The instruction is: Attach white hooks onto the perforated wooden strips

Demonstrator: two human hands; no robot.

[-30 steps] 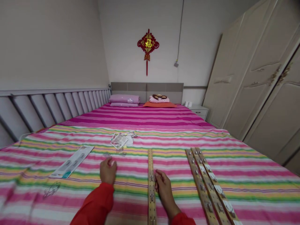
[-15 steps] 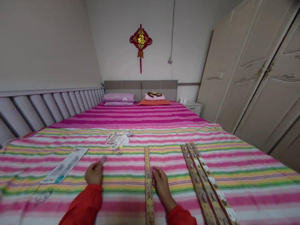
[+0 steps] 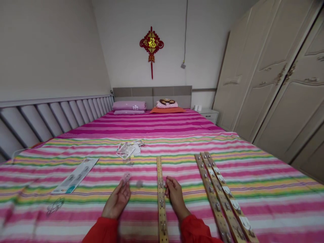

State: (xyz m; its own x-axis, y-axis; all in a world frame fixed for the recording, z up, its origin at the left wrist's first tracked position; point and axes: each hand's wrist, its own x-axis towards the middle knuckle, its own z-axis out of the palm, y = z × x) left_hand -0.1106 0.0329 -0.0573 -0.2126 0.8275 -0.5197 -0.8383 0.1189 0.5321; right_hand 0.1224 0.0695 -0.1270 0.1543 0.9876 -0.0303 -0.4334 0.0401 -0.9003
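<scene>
My left hand (image 3: 116, 199) is turned partly palm up, pinching a small clear adhesive hook (image 3: 126, 177) between thumb and fingertips. A small blurred, roundish piece (image 3: 139, 184) shows just right of it; whether it lies on the cloth or is in the air I cannot tell. My right hand (image 3: 175, 197) is closed, thumb against fingers, close to the right edge of a narrow wooden strip (image 3: 159, 170). Whatever those fingers hold, if anything, is hidden. Small metal hooks (image 3: 162, 202) sit along the strip.
Three more wooden strips (image 3: 215, 202) with metal and white hooks lie at right. At left are a hook package card (image 3: 76, 177) and a wiry clear item (image 3: 55, 206). Clear packaging pieces (image 3: 129, 149) lie beyond my hands on the striped bedspread (image 3: 182, 145).
My left hand has moved right and turned its palm upward, carrying the clear hook. A blurred piece now shows beside it. My right hand has barely moved.
</scene>
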